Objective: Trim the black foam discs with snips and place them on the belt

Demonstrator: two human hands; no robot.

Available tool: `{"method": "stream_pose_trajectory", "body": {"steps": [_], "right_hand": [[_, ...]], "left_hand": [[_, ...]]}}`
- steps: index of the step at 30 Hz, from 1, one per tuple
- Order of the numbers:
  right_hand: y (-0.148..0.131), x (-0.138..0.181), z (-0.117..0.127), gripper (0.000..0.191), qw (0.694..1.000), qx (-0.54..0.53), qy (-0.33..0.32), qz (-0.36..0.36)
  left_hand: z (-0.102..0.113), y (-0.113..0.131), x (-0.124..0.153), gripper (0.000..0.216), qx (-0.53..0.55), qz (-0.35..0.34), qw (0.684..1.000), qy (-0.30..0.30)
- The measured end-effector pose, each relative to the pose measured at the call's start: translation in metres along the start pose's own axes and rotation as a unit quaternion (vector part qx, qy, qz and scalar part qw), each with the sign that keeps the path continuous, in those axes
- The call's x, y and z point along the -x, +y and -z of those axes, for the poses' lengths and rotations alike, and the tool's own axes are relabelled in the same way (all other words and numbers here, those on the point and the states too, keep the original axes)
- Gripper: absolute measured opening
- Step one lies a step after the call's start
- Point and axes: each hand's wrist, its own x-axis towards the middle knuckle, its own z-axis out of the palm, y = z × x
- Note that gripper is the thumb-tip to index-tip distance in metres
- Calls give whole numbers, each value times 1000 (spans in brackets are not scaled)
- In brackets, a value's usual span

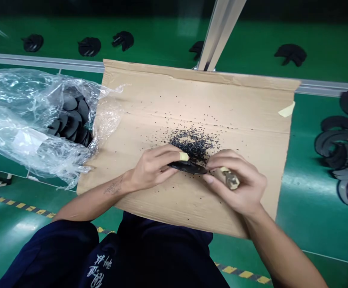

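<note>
My left hand is closed on a flat, curved black plastic part, held edge-on over a sheet of cardboard; its index finger wears a yellowish finger cot. My right hand is closed round a small tool with a tape-wrapped handle, whose tip meets the part's right end. Just beyond my hands, a pile of small black shavings lies on the cardboard.
A clear plastic bag holding several black parts lies at the left. More black parts are heaped on the green surface at the right. Others sit on the green conveyor behind a metal rail. A slanted metal bar rises behind.
</note>
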Motion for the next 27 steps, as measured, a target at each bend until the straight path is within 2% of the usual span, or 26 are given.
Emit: {"method": "stream_pose_trajectory", "body": {"steps": [3, 8, 18, 27], "right_hand": [[4, -3, 7, 17, 998, 54, 13, -18], [16, 0, 5, 16, 973, 216, -48, 67], [13, 6, -2, 15, 947, 305, -51, 92], [4, 4, -2, 8, 896, 416, -28, 155]], "left_hand": [[3, 2, -3, 17, 58, 23, 998, 19], [4, 5, -4, 19, 128, 33, 991, 26], [-2, 4, -1, 19, 158, 26, 987, 25], [-3, 5, 1, 16, 152, 31, 987, 38]]}}
